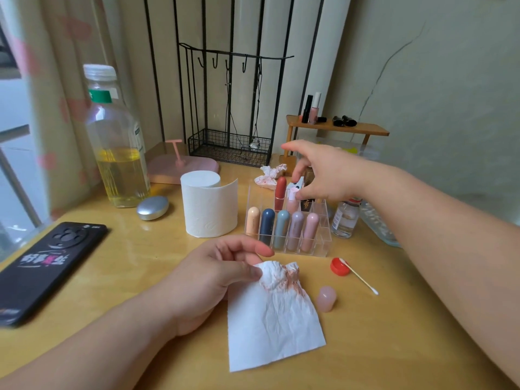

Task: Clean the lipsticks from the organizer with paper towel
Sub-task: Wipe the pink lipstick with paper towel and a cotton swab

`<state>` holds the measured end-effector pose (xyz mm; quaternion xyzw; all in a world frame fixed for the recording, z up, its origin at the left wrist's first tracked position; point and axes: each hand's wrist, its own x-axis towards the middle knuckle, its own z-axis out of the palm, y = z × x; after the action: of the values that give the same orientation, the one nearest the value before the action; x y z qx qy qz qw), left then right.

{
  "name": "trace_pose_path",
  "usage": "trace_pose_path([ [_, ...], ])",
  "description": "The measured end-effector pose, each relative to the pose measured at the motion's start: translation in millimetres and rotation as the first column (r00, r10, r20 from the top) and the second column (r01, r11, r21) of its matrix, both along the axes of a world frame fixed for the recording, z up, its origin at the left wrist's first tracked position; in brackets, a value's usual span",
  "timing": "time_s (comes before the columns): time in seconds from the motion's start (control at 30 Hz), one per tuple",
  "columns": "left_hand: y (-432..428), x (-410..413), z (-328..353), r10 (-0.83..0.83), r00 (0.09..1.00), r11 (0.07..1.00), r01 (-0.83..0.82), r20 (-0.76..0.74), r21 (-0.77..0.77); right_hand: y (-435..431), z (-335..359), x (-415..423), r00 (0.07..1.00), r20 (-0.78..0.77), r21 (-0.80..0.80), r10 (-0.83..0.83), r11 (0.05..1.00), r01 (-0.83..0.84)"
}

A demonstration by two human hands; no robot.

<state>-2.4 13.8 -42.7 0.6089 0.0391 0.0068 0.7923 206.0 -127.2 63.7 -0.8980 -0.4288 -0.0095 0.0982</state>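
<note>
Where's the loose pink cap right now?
Head view: the pink cap lies on the table just right of the stained paper towel, in front of the red cap and cotton swab.

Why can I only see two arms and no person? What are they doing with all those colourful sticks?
The camera sits on the person's head and looks down, so you see only their arms, as they would. It is one picture, and there is no robot. The left hand pinches a paper towel smeared with reddish marks. The right hand reaches over a clear organizer. Its fingers touch a pale pink lipstick in the back row, though I cannot tell whether they grip it. Five lipsticks stand in the front row. On the wooden table also sit a paper roll, a black phone, a red cap, a cotton swab and a pink cap.
</note>
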Motion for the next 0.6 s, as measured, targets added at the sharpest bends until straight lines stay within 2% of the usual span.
trace_pose_path([
  [0.6, -1, -1, 2, -0.002, 1.000, 0.999, 0.002, 0.007, 0.035, 10, -10, 10, 0.999, -0.041, 0.101, 0.025, 0.995, -0.020],
])
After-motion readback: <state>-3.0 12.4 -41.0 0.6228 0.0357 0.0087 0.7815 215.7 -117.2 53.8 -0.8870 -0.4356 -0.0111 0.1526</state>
